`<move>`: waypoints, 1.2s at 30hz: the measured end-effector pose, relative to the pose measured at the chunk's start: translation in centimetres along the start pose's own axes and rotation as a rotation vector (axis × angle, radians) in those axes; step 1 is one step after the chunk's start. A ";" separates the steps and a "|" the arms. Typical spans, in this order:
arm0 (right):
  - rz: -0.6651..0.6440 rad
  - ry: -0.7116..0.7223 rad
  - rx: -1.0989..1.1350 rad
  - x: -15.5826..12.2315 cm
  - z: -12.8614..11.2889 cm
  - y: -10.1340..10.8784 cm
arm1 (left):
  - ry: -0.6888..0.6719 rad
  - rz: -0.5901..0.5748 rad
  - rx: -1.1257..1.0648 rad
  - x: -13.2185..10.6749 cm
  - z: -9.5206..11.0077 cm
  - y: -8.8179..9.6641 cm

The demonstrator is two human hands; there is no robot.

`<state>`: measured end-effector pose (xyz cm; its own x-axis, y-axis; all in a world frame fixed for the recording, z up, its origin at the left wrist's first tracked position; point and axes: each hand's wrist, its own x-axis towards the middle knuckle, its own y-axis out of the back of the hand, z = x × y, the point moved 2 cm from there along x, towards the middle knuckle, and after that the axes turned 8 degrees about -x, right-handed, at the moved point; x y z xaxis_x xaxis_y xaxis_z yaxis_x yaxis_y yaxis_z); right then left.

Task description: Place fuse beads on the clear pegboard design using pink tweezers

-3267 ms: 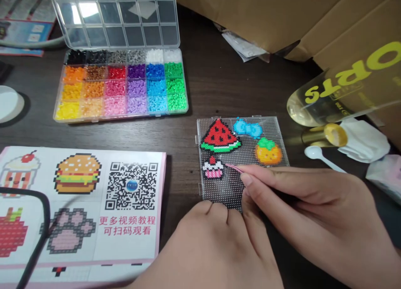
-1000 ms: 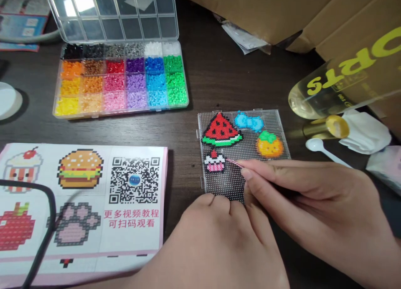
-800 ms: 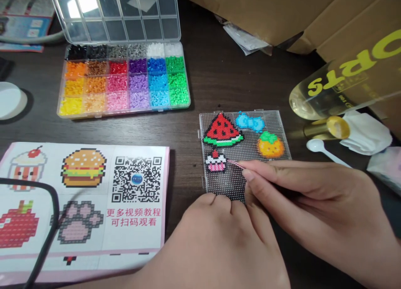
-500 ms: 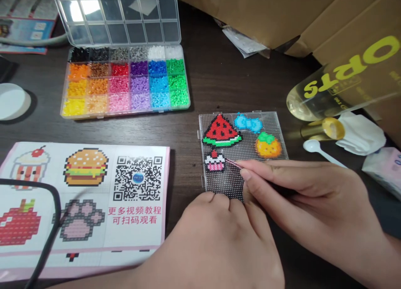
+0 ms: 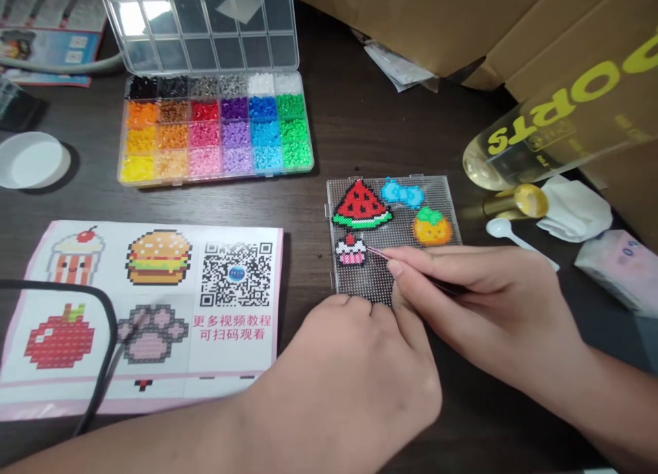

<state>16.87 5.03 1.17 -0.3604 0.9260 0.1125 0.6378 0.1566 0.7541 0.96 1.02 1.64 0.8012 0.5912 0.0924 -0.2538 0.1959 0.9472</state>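
My right hand (image 5: pixel 478 296) pinches a pair of thin tweezers (image 5: pixel 379 253), whose tips are at the right edge of a small bead cupcake (image 5: pixel 351 251). The cupcake has a red top, white icing, a pink base and a black outline. It sits on a clear pegboard (image 5: pixel 401 238), below a bead watermelon slice (image 5: pixel 361 205). A blue bead bow (image 5: pixel 404 194) and an orange bead fruit (image 5: pixel 432 227) with green leaves share the board. My left hand (image 5: pixel 364 371) is curled at the board's near edge; its fingertips are hidden.
Behind the board at left stands an open bead box (image 5: pixel 216 131) sorted by colour. A pattern sheet (image 5: pixel 231 357) lies at left, crossed by a black cable (image 5: pixel 107 323). At right are a bottle (image 5: pixel 550 138), a white spoon (image 5: pixel 514 238), tissue (image 5: pixel 576 210) and a packet (image 5: pixel 617 268).
The camera view has shifted, so the board, sheet and hands appear slightly higher. The tweezers' tips remain beside the cupcake's right edge, and both hands keep nearly the same pose.
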 end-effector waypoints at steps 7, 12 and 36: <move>0.026 -0.006 -0.003 -0.3 0.1 -0.1 | 0.054 0.020 0.011 -0.5 0.1 -1.1; 0.031 -0.008 0.011 -0.5 -0.1 0.3 | 0.067 0.003 0.034 -0.3 0.1 -1.1; -0.001 -0.012 0.021 -0.2 -0.3 0.1 | 0.009 0.021 0.001 0.1 -0.1 0.1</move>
<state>16.82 4.73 1.46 -0.3531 0.9298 0.1037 0.6519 0.1650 0.7402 0.99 1.13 1.68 0.7906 0.6023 0.1099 -0.2703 0.1823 0.9454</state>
